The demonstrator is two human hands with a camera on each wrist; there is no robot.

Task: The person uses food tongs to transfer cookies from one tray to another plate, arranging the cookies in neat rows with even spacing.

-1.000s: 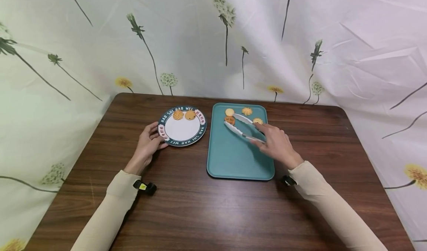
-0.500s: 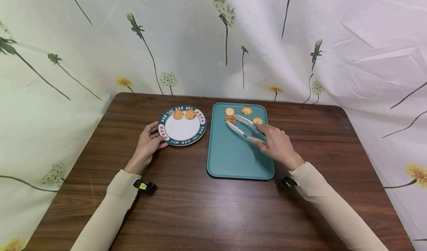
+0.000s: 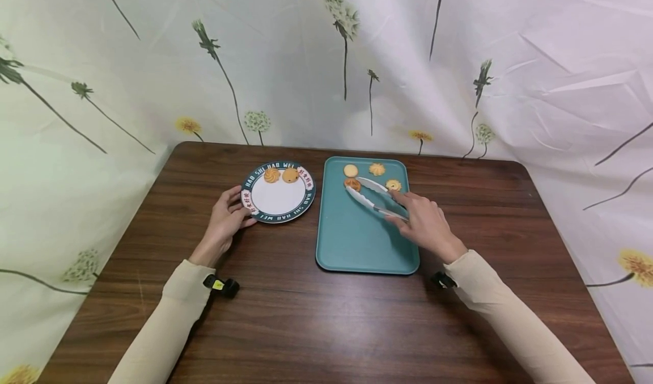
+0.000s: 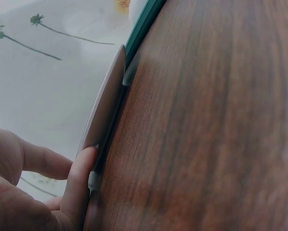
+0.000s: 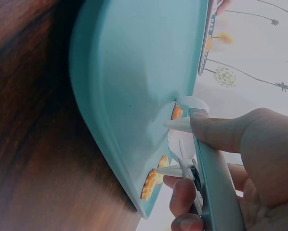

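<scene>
My left hand grips the left rim of a round plate with a dark green lettered border. In the left wrist view thumb and fingers are at the edge of the plate. Two cookies, one swirled and one speckled, lie at its far side. My right hand holds metal tongs with pale tips over the green tray. The spread tips stand either side of a brown cookie. The right wrist view shows thumb and fingers round the tongs.
Behind the brown cookie lies a pale round cookie. Two more, a flower-shaped cookie and a ring-like cookie, sit at the tray's far right. The dark wooden table meets a dandelion-printed cloth at the back.
The near tip of the tongs has shifted slightly right, closer to the brown cookie. My left hand and the plate have stayed in place.
</scene>
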